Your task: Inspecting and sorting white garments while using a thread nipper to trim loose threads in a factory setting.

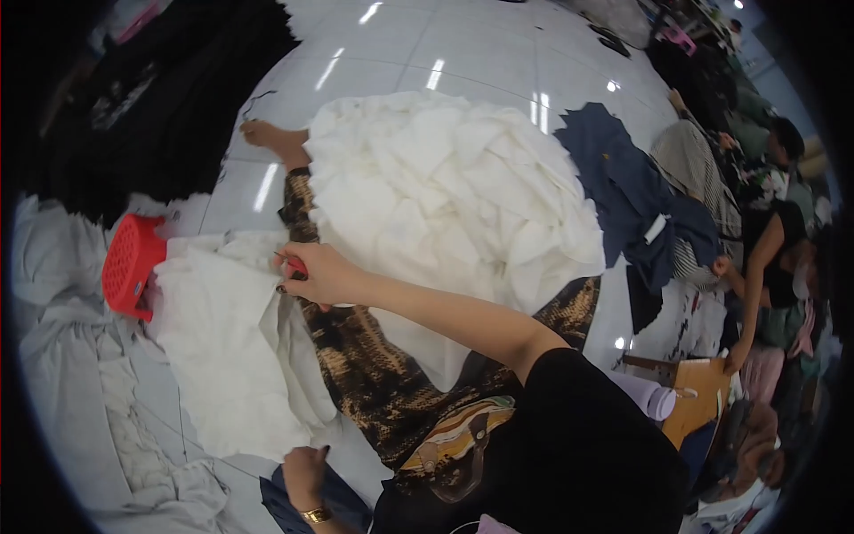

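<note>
Left hand (304, 473), wristwatch on, sits at the bottom edge: fingers curled onto the near hem of the white cloth piece (233, 356), grip itself not clear. Right hand (322, 274) reaches across, fingers clamped on a small red tool (294, 264), mostly hidden by them; tip touches the cloth's far edge. Cloth lies flat on the tiled floor (463, 53), spread between both hands. Just left of the right fingers: red perforated basket (129, 265), tipped, contents not visible. Beyond the fingers: big pile of white fabric (445, 196) over patterned trousers. Far right: another person's arm (756, 285), partly cut off.
</note>
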A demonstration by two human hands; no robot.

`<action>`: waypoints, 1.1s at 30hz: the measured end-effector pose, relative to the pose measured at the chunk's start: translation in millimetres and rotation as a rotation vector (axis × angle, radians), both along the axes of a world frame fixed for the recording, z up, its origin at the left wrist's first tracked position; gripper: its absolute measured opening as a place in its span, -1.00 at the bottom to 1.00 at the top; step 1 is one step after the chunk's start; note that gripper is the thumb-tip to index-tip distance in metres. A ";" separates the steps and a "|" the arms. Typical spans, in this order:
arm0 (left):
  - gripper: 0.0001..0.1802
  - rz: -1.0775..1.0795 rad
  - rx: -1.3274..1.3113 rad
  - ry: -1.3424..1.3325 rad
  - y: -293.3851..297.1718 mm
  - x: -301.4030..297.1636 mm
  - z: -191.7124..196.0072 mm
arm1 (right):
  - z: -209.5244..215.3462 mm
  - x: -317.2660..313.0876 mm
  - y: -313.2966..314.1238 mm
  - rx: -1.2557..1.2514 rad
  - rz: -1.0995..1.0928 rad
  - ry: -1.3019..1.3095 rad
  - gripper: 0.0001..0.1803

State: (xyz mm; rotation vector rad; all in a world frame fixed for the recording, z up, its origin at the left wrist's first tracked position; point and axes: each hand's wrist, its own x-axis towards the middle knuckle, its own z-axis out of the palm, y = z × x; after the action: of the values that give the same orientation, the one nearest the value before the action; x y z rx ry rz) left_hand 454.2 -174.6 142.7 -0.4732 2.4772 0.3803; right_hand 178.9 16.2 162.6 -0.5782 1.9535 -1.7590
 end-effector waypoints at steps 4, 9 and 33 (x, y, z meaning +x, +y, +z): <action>-0.80 -0.081 0.225 0.321 24.1 -82.8 40.8 | 7.3 -7.0 104.6 0.136 -0.450 0.504 -0.70; -0.80 -0.260 0.596 0.485 98.4 -179.9 66.9 | -3.5 12.1 271.0 0.765 -1.107 0.536 -0.59; -0.73 -0.132 1.218 1.029 325.9 -471.2 178.9 | 220.0 16.3 460.0 -0.449 -1.407 0.753 -0.79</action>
State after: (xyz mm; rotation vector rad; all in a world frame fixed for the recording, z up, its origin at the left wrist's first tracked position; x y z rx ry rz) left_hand -17.0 151.3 321.6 0.5327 2.4345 2.2883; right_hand 195.2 476.2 382.6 0.2180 2.7823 -3.2061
